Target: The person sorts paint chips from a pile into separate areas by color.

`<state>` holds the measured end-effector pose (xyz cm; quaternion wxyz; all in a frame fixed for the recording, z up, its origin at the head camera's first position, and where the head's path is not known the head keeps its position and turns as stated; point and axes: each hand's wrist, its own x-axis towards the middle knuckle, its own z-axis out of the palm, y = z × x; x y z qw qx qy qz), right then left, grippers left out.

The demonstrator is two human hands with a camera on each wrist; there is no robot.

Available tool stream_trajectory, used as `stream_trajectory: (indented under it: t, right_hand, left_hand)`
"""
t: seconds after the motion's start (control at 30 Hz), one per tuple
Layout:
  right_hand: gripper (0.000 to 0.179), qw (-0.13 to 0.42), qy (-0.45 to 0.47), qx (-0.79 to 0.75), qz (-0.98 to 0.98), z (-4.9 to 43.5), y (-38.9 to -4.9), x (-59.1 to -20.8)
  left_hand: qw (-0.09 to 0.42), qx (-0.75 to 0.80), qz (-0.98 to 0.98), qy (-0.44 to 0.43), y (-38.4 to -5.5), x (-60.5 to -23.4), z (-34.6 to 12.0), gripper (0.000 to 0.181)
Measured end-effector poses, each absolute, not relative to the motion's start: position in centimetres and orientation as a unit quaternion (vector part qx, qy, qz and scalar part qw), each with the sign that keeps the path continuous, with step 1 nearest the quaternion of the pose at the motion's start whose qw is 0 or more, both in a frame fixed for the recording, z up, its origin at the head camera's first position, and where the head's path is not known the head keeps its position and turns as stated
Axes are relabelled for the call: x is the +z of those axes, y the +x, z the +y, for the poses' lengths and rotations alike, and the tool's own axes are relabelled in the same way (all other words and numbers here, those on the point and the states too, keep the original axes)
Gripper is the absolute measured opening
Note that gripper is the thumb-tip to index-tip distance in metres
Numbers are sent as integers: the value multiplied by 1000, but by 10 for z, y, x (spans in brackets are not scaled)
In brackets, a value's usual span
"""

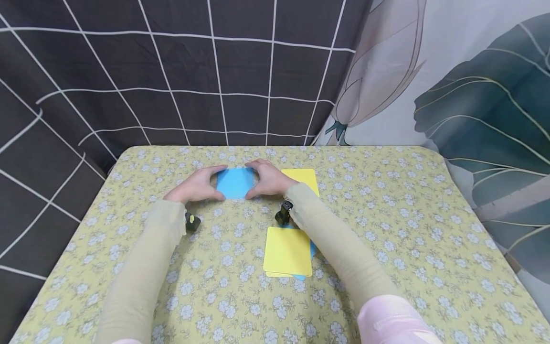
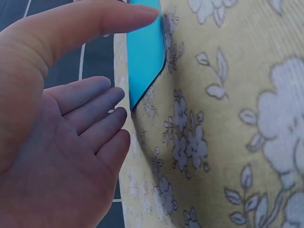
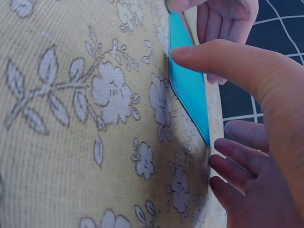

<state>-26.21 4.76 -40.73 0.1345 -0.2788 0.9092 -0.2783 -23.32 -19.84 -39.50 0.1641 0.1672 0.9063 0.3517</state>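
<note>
A blue card [image 1: 235,183] with rounded corners lies flat near the far side of the table, between the two hands. At its left side is my left hand [image 1: 198,184], thumb at the near corner and fingers stretched toward the far corner. My right hand [image 1: 270,179] mirrors this at the right side. In the left wrist view the thumb touches the blue card [image 2: 145,52], while the other fingers extend loosely beside it. The right wrist view shows the right thumb on the near edge of the blue card [image 3: 187,90], its other fingers lightly bent beyond.
One yellow card [image 1: 306,177] lies partly under the right wrist. Closer in, a pile of yellow cards [image 1: 287,251] has blue cards [image 1: 312,248] poking out beneath it. A floral cloth [image 1: 206,296] covers the table; a dark gridded curtain [image 1: 180,67] hangs behind.
</note>
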Motion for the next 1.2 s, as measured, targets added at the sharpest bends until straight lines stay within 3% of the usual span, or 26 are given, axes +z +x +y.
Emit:
stream_trajectory:
  t: [0.27,0.77,1.2]
  right_hand:
    - [99,134,-274,-292,906,56,-256,-400]
    - [99,109,-293,-271,910,77,-241,-382]
    - [97,74,-296,-268,914,101,-226,-373]
  left_hand:
    - [155,363,905,159,-228,-390,-195,101]
    - [87,355,912,186,-203,-384,-176,94]
    - [84,356,907,210,-179,-384,-159,91]
